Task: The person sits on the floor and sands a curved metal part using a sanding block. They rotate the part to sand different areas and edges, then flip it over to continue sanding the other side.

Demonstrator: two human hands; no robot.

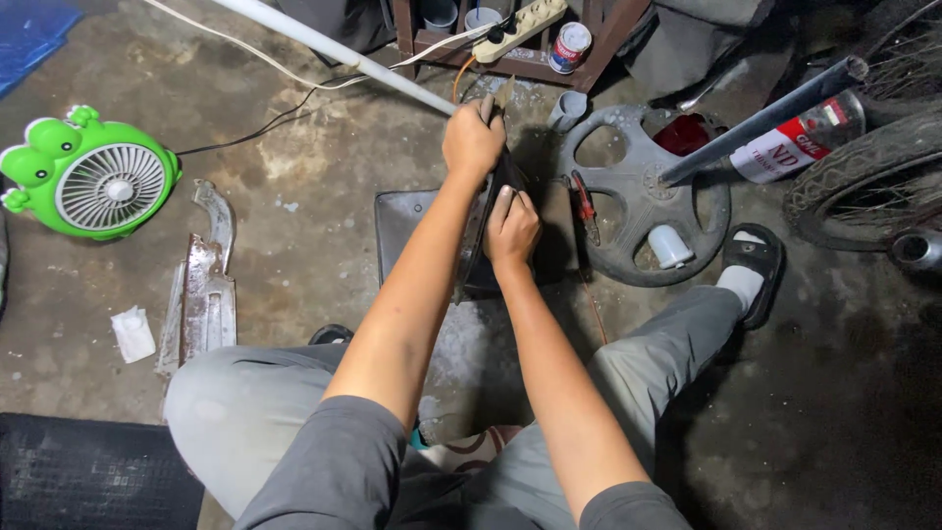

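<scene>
A dark, thin metal panel (480, 257) stands on edge on the concrete floor between my knees. My left hand (473, 137) grips its top end, where a small flat tool or scrap sticks up by my fingers. My right hand (511, 229) is pressed against the panel's right face lower down, fingers closed over its edge. A dark flat piece (404, 224) lies on the floor under and left of the panel.
A grey plastic wheel cover (645, 193) with a red-handled screwdriver (585, 205) lies right of my hands. A green frog-shaped fan (88, 177) and a rusty metal part (203, 283) sit at left. A white pipe (334, 49), power strip (520, 27), tyres (863, 172) and a dark tube (760, 120) surround the spot.
</scene>
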